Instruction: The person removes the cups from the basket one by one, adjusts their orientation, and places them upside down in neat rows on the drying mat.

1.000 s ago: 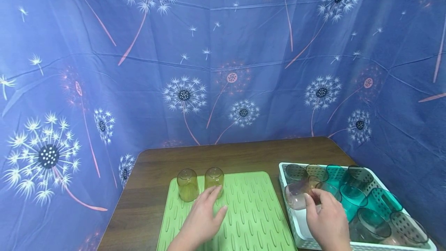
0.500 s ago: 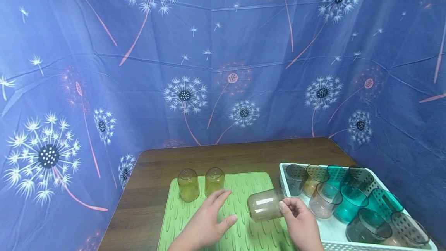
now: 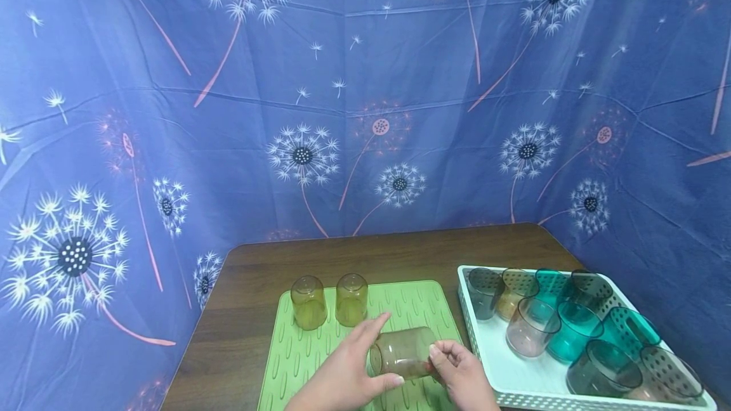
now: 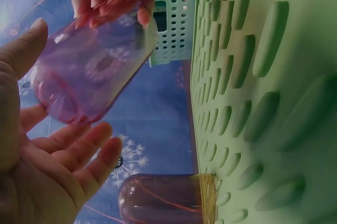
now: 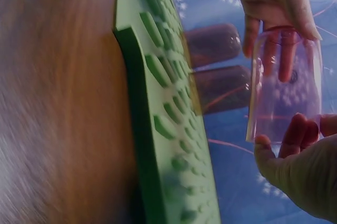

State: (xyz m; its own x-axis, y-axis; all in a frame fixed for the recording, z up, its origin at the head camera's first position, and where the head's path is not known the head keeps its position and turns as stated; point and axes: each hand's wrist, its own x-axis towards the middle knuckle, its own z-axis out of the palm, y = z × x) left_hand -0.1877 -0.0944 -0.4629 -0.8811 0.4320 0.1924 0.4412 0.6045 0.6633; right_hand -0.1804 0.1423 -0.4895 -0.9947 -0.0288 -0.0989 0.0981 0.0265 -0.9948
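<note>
A clear pinkish drinking glass (image 3: 402,351) lies sideways in the air above the green mat (image 3: 408,300). My right hand (image 3: 464,374) grips it at the rim end, fingers and thumb on its wall in the right wrist view. Around the base end my left hand (image 3: 345,370) is spread, thumb on the near side and fingers on the far side. The left wrist view shows those fingers (image 4: 95,142) loosely extended beside the base; whether they touch it is hard to tell. Two amber glasses (image 3: 308,313) (image 3: 351,306) stand upside down at the mat's back left.
To the right stands a white perforated basket (image 3: 491,360) holding several upright glasses, among them teal ones (image 3: 571,335), smoky grey ones (image 3: 605,370) and a pinkish one (image 3: 532,332). Mat and basket are on a brown wooden table (image 3: 240,284), with a blue dandelion-print cloth (image 3: 400,81) behind.
My right hand has lifted the pinkish glass out of the basket and carried it left over the mat, tipping it sideways. My left hand has shifted slightly right, to the glass's base.
</note>
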